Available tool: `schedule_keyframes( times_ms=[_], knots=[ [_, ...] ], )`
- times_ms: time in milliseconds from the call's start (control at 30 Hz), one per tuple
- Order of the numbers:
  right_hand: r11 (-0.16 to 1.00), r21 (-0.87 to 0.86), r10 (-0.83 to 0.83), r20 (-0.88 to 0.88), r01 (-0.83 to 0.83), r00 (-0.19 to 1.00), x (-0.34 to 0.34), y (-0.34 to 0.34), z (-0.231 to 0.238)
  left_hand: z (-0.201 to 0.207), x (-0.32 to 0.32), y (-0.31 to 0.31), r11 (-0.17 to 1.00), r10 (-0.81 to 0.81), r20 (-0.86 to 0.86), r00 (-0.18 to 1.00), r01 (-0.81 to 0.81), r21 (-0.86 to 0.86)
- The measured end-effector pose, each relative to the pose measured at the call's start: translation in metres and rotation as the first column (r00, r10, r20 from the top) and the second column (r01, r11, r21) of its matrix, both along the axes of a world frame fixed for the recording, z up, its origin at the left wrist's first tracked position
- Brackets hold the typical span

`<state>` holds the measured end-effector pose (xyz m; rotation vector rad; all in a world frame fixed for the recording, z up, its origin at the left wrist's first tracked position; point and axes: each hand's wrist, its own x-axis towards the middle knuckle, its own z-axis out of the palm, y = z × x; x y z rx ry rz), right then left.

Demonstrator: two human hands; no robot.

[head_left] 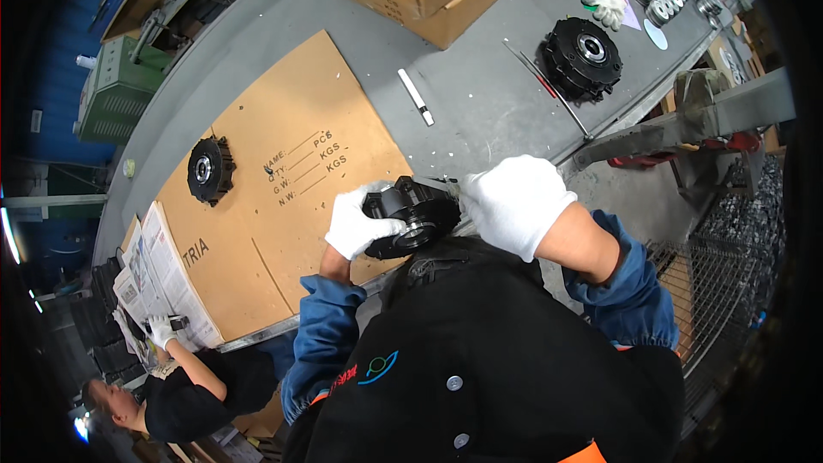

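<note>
Head view: left hand (pixel 356 221) (gloved, half-curled) around a ribbed black housing (pixel 411 206).

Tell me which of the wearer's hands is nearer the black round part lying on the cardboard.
Left. The left hand is to the right of that round part; the right hand is farther right, beyond the held black part.
</note>
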<state>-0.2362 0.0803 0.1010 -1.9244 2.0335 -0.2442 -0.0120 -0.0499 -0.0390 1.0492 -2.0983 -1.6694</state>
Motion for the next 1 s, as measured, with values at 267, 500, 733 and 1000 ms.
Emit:
schedule_keyframes(
  times_ms=[267, 500, 733, 1000],
  knots=[
    [0.998, 0.017, 0.059, -0.080, -0.058, 0.995, 0.021, -0.012, -0.004, 0.007, 0.002, 0.009, 0.996, 0.080, 0.004, 0.997, -0.081, 0.036],
    [0.998, 0.029, -0.046, -0.111, 0.050, 0.993, 0.022, -0.034, -0.030, 0.025, 0.000, 0.026, 0.997, 0.042, 0.011, 0.999, -0.043, 0.067],
    [0.955, -0.261, -0.131, 0.050, 0.139, 0.990, 0.004, -0.023, -0.023, 0.014, 0.034, 0.018, 0.923, 0.385, -0.196, 0.902, -0.376, 0.083],
    [0.951, -0.309, -0.005, 0.091, 0.033, 0.996, 0.024, -0.015, -0.032, 0.027, 0.042, -0.010, 0.919, 0.382, 0.092, 0.920, -0.367, -0.145]
  ],
)
